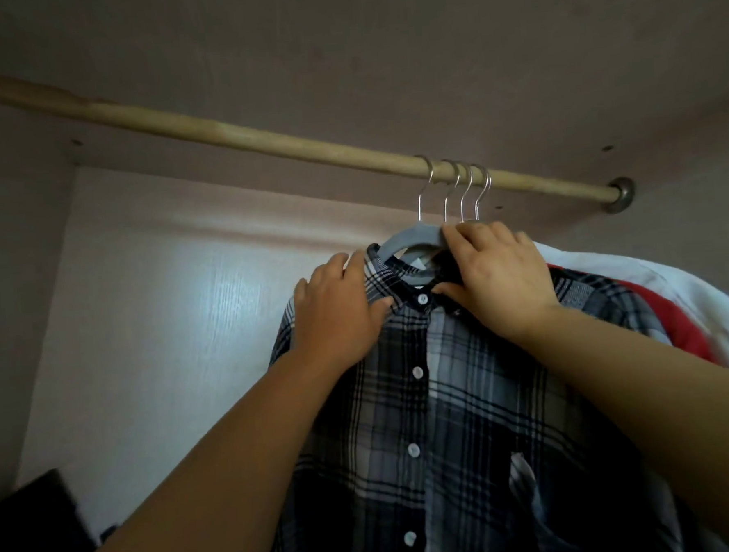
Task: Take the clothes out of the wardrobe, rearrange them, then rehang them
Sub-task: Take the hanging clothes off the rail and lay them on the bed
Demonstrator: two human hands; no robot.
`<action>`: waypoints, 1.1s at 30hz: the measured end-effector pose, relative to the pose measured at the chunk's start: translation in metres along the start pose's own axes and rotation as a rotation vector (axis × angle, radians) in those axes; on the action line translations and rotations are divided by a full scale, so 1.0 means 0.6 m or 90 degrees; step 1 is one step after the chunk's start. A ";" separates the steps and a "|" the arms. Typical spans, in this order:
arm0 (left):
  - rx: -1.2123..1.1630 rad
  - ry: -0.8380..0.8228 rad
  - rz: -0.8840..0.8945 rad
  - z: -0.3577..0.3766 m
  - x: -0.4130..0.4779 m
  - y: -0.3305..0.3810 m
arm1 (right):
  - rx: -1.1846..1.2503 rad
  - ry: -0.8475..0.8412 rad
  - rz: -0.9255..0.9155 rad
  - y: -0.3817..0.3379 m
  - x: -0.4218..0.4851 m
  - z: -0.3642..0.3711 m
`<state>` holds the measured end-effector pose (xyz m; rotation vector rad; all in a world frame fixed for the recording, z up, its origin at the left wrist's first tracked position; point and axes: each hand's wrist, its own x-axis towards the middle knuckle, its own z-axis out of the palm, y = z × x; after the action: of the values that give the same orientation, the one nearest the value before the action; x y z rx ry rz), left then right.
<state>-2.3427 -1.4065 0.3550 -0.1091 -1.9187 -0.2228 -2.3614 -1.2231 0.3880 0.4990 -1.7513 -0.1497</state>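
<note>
A dark blue and white plaid shirt (pixel 448 420) hangs buttoned on a grey hanger (pixel 412 241) from the wooden rail (pixel 260 139). My left hand (pixel 335 316) lies over the shirt's left shoulder, thumb tucked against the collar and fingers over the fabric. My right hand (pixel 499 276) grips the right side of the collar at the hanger's neck, thumb under and fingers over. Several metal hooks (pixel 455 189) sit close together on the rail above my hands.
Behind the plaid shirt hang a red garment (pixel 677 320) and a white garment (pixel 652 271), pressed to the right near the rail's end bracket (pixel 622 194). The left stretch of the rail is bare. A dark object (pixel 32 522) sits at the lower left.
</note>
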 end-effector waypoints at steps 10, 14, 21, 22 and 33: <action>-0.005 0.003 0.044 -0.011 0.058 -0.004 | -0.098 0.097 -0.115 0.017 0.047 -0.025; -0.010 0.034 0.058 -0.015 0.052 -0.013 | -0.073 0.145 -0.120 0.012 0.038 -0.056; -0.099 0.019 0.081 -0.002 -0.043 -0.009 | -0.019 0.131 -0.102 -0.007 -0.082 -0.079; -0.127 0.020 0.084 0.001 -0.066 -0.005 | -0.022 0.123 -0.103 -0.010 -0.109 -0.081; -0.239 -0.018 0.122 -0.042 -0.396 0.118 | 0.121 -0.007 -0.022 -0.024 -0.457 -0.196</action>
<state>-2.2232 -1.3350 0.1482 -0.5470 -1.8614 -0.4514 -2.2017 -1.1051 0.1651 0.6685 -1.7765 -0.0101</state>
